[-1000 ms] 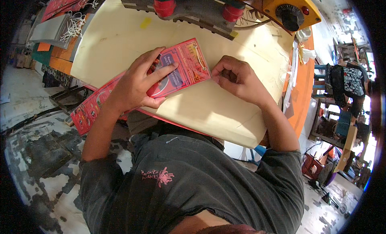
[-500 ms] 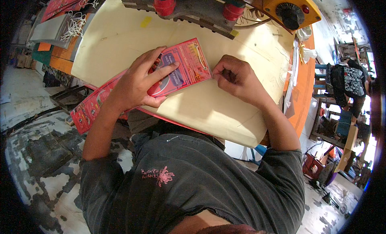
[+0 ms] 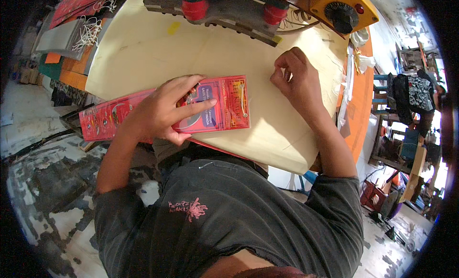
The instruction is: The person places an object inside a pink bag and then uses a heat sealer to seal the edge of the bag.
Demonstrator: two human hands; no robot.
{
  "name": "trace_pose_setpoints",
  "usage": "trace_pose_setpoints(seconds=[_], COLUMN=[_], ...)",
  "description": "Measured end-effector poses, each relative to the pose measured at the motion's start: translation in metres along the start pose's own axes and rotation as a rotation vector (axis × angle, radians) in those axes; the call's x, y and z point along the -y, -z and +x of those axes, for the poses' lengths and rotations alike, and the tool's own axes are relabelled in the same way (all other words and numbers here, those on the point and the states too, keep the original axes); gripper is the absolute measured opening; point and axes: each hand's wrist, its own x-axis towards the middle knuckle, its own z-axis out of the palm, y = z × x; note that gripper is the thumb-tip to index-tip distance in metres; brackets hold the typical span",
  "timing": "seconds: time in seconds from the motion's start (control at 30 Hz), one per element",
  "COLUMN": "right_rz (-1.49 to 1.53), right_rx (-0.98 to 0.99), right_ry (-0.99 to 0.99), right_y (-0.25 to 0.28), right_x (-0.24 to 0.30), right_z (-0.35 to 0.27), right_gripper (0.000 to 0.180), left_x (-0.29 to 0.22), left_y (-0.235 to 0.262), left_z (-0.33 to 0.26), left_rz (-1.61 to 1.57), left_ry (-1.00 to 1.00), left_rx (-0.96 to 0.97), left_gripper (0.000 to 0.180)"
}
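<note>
My left hand [image 3: 160, 113] presses flat on a red printed paper bag [image 3: 222, 103] that lies on the cream tabletop [image 3: 158, 48], fingers spread over its left half. A white cord handle runs along the bag's right end. My right hand [image 3: 296, 77] is off the bag, up and to its right, fingers pinched together on the tabletop; anything between them is too small to see. More red printed bags [image 3: 103, 118] stick out under my left wrist past the table's edge.
A machine with red spools [image 3: 229, 8] and a yellow box with a black knob [image 3: 342, 8] stands at the table's far edge. Stacks of coloured sheets and white cords [image 3: 71, 34] lie at the left. Cluttered shelves [image 3: 411, 96] stand at the right.
My right hand has left the bag's right end and moved up and right across the table, fingers pinched. My left hand still holds the bag down.
</note>
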Motion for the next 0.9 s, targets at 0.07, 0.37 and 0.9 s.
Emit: trace_pose_setpoints(seconds=[0.07, 0.37, 0.9], right_rz=[-0.080, 0.413, 0.782], right_rx=[-0.096, 0.289, 0.712], right_ry=[-0.045, -0.195, -0.282], right_y=[0.001, 0.014, 0.007], right_x=[-0.011, -0.013, 0.026], right_z=[0.004, 0.002, -0.013], right_gripper=[0.016, 0.014, 0.019], left_x=[-0.004, -0.006, -0.003], left_y=[0.001, 0.002, 0.001], left_z=[-0.003, -0.014, -0.010], left_rz=[-0.038, -0.012, 0.041], left_ry=[-0.024, 0.011, 0.058], left_rx=[0.016, 0.011, 0.003], left_gripper=[0.099, 0.098, 0.100])
